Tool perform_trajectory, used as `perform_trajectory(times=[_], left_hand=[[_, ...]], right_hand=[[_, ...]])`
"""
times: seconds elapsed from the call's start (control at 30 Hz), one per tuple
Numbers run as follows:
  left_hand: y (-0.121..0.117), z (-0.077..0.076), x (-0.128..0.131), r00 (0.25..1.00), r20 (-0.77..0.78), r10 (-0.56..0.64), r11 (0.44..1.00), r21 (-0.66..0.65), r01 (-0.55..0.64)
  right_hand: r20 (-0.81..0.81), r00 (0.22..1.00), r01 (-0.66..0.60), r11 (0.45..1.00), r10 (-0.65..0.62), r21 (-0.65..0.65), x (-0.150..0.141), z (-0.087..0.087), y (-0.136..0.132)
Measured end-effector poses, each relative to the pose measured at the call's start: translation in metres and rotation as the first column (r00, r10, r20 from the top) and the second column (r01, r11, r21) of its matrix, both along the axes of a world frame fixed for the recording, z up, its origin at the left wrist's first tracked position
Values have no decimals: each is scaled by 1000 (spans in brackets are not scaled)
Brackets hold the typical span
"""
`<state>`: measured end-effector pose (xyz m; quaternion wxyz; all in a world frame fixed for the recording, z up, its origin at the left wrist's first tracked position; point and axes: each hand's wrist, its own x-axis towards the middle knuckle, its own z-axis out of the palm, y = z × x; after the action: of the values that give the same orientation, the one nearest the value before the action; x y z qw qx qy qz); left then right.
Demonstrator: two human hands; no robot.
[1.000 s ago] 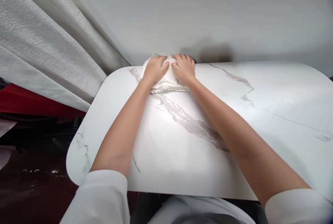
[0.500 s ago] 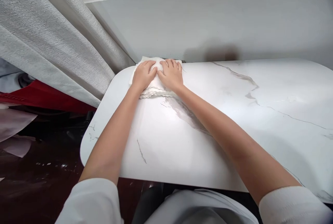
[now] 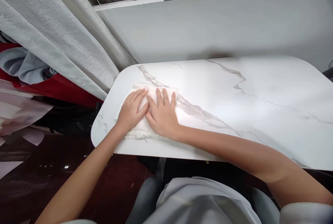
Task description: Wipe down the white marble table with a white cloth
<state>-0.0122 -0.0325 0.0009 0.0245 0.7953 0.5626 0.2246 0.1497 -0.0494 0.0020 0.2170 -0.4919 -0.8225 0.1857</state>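
A white cloth (image 3: 139, 127) lies flat on the left part of a white marble-patterned table (image 3: 208, 88). My left hand (image 3: 132, 110) rests on the cloth's left side, fingers laid out flat and pointing away from me. Beside it my right hand (image 3: 163, 115) presses on the cloth with its fingers spread. The two thumbs meet or nearly meet in the middle. Much of the cloth is hidden under both palms, and its edges are slightly blurred.
Behind the table stands a grey wall panel (image 3: 208, 26) with a ledge above it. A light grey curtain (image 3: 70, 26) hangs at the left. Past it are a red bag or cloth (image 3: 75, 90) with grey fabric, and pale sheets (image 3: 23, 109) above a dark red floor (image 3: 111, 189).
Both hands have slid the cloth from the table's far edge toward me, near the front edge. The right hand's fingers are spread wider. The camera view has shifted a little.
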Motion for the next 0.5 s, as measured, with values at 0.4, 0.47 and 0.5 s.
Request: perform_trajectory(times=[0.4, 0.47, 0.5], left_hand=[[-94, 4, -72, 1000, -30, 0, 999, -54, -1], [-92, 5, -87, 999, -29, 31, 997, -65, -33], [-90, 6, -93, 999, -29, 46, 996, -70, -48]], right_hand=[[-182, 916, -379, 919, 356, -106, -39, 11, -76], [-191, 915, -380, 918, 356, -108, -53, 12, -73], [-193, 914, -380, 919, 356, -106, -60, 13, -70]])
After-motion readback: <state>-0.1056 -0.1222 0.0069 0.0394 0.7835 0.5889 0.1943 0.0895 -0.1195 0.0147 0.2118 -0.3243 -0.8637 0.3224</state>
